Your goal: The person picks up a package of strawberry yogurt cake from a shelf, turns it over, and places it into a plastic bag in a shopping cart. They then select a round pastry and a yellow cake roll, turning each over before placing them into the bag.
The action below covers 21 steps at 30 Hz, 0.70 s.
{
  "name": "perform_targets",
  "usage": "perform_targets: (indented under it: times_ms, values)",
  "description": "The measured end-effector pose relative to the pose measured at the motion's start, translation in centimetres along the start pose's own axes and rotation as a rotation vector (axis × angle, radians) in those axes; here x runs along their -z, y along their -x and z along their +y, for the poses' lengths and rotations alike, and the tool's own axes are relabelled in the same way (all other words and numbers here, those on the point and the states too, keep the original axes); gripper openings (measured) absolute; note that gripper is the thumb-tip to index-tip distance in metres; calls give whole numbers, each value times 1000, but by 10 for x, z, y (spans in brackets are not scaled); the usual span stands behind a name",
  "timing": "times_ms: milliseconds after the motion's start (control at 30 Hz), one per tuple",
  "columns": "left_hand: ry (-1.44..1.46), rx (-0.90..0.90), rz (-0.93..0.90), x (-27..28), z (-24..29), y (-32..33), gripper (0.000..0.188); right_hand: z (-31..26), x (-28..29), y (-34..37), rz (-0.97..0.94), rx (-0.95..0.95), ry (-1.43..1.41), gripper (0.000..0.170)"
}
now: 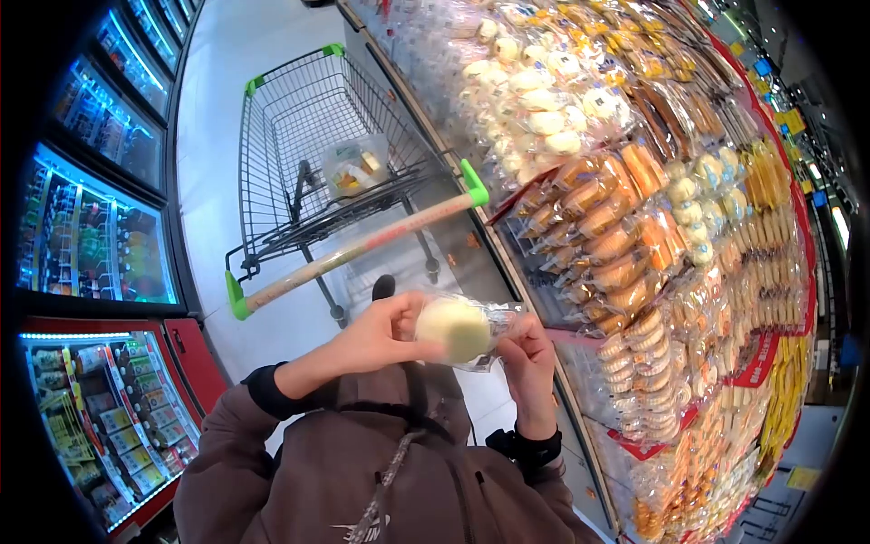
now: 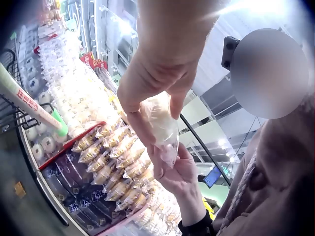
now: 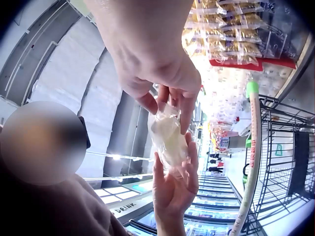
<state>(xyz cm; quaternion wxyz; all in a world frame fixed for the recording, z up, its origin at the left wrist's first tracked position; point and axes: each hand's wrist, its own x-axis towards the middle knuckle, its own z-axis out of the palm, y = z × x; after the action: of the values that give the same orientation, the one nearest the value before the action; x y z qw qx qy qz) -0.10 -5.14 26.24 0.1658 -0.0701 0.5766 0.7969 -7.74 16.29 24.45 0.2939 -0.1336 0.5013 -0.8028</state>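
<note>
A round pale yellow bun in a clear wrapper (image 1: pixel 453 331) is held in front of the person's body. The left hand (image 1: pixel 376 335) grips its left side between thumb and fingers; in the left wrist view that hand (image 2: pixel 160 78) comes from above over the wrapped bun (image 2: pixel 161 120). At the wrapper's other end the right hand (image 1: pixel 528 358) pinches the clear plastic. From above in the right wrist view, the right hand (image 3: pixel 157 69) holds the wrapper's end, with the bun (image 3: pixel 170 140) between both hands.
A shopping cart (image 1: pixel 358 243) with a clear container (image 1: pixel 355 165) inside stands ahead. Shelves of wrapped breads (image 1: pixel 616 245) slope along the right. Lit drink fridges (image 1: pixel 100 231) and a red-framed chiller (image 1: pixel 192 358) line the left, with pale floor (image 1: pixel 213 118) between.
</note>
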Motion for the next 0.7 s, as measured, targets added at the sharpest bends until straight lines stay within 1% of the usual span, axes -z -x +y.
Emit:
perform_targets:
  times_ms: [33, 133, 233, 333, 433, 533, 567, 600, 667, 700]
  values:
    - [44, -26, 21, 4, 0, 3, 50, -2, -6, -6, -22, -35, 0, 13]
    - [61, -92, 64, 21, 0, 9, 49, 3, -15, -22, -110, -75, 60, 14]
    - [-89, -113, 55, 41, 14, 12, 48, 5, -29, -46, -214, -187, 61, 13]
    - [-20, -113, 80, 67, 24, 13, 46, 12, -44, -76, -264, -241, 98, 11]
    - [-189, -183, 153, 105, 42, 16, 45, 14, -67, -111, -301, -283, 159, 9]
    - [-108, -116, 240, 149, 68, 23, 42, 16, -87, -157, -339, -270, 242, 9]
    - [-176, -207, 300, 168, 72, 22, 44, 13, -98, -175, -324, -220, 255, 11]
    - [-152, -181, 377, 188, 71, 20, 44, 12, -105, -193, -310, -184, 312, 13]
    - [-37, -182, 451, 232, 69, 8, 44, 16, -112, -229, -251, -141, 308, 14]
    - [-65, -196, 515, 253, 70, 0, 44, 18, -115, -246, -243, -151, 336, 14]
